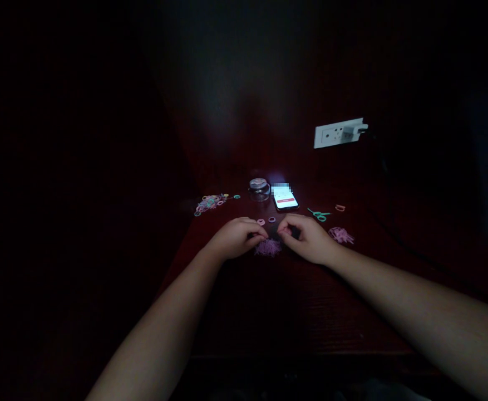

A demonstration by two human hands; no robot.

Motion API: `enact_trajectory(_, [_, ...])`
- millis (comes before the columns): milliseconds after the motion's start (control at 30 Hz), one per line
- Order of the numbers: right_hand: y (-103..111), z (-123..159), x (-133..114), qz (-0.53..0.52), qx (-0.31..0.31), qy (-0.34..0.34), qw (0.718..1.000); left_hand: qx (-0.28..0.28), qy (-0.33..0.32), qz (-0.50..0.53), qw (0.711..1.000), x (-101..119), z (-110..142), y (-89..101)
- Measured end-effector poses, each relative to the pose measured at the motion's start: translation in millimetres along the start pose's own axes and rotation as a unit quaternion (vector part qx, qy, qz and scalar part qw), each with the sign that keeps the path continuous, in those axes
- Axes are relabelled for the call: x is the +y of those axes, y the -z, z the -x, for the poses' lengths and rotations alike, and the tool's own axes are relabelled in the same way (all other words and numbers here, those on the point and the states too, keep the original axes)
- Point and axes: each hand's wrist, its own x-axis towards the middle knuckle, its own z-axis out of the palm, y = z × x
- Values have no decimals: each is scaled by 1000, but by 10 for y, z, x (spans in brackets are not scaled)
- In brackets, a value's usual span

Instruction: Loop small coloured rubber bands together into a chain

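Counter (302, 312) filling lower centre. Right hand (309, 239), left hand (237, 238): fingers curling inward, tips lying close together; whether pinching anything, cannot tell. Lit phone (286, 199) lying right of centre; purple band pile (267, 248) resting below centre.

We cannot tell whether the curled fingers of the bare left hand (239, 238) and bare right hand (306, 238) pinch anything, nor make out the small clear jar's (259, 191) contents in this dimness.
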Motion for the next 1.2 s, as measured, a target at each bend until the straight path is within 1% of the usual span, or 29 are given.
enact_trajectory(133, [4, -3, -4, -3, 2, 1, 1000, -8, 3, -11, 1000, -24, -4, -10])
enact_trajectory(367, [6, -6, -5, 0, 1, 4, 1000, -2, 9, -19, 1000, -35, -12, -49])
enact_trajectory(500, [12, -4, 2, -3, 2, -2, 1000, 13, 29, -36, 999, -46, -19, -44])
enact_trajectory(567, [15, 1, 10, -7, 3, -2, 1000, 39, 60, -58, 996, -79, -5, -18])
enact_trajectory(667, [14, 8, 28, -12, 4, -1, 1000, 78, 158, -111, 978, -186, 56, 39])
enact_trajectory(733, [12, 8, 39, -6, 0, 4, 1000, 74, 230, -146, 959, -289, 117, 68])
enact_trajectory(800, [10, 8, 46, 5, -9, 18, 1000, 58, 281, -167, 943, -391, 177, 80])
enact_trajectory(867, [10, 14, 47, 8, -30, 44, 999, 45, 306, -175, 935, -468, 218, 76])
enact_trajectory(1000, [16, 54, 22, 12, -115, 80, 990, 28, 302, -176, 937, -524, 237, 55])
enact_trajectory(1100, [26, 91, -14, 36, -170, 80, 982, 37, 298, -184, 936, -536, 240, 48])
enact_trajectory(1200, [29, 112, -43, 54, -228, 63, 970, 41, 305, -190, 932, -554, 253, 45])
